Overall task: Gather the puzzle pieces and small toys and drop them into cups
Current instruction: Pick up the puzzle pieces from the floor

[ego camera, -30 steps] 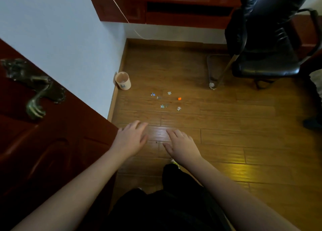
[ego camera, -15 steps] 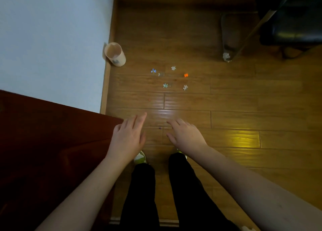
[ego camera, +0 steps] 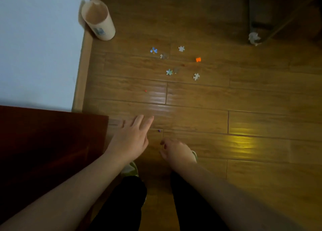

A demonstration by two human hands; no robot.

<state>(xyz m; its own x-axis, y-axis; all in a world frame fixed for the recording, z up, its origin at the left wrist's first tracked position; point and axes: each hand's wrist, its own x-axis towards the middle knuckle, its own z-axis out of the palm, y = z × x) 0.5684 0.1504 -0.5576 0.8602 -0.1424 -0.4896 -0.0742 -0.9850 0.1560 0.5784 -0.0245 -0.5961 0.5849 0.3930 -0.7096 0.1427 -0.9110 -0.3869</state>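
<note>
Several puzzle pieces lie scattered on the wooden floor ahead: a blue one (ego camera: 153,50), a grey one (ego camera: 164,56), a white one (ego camera: 181,48), a greenish one (ego camera: 169,72) and another white one (ego camera: 196,76). A small orange toy (ego camera: 198,59) lies among them. A beige paper cup (ego camera: 98,19) stands upright by the wall at the upper left. My left hand (ego camera: 131,137) is held flat with its fingers apart, well short of the pieces. My right hand (ego camera: 175,150) hangs beside it with its fingers curled downward, and nothing shows in it.
A dark red door (ego camera: 48,143) stands at my left. A white wall (ego camera: 40,44) runs along the left edge. A chair base with a white scrap (ego camera: 254,38) is at the upper right. My legs and shoes are below my hands.
The view has tilted down and moved closer to the pieces and the cup. My right hand's fingers have curled in. The left hand stays flat.
</note>
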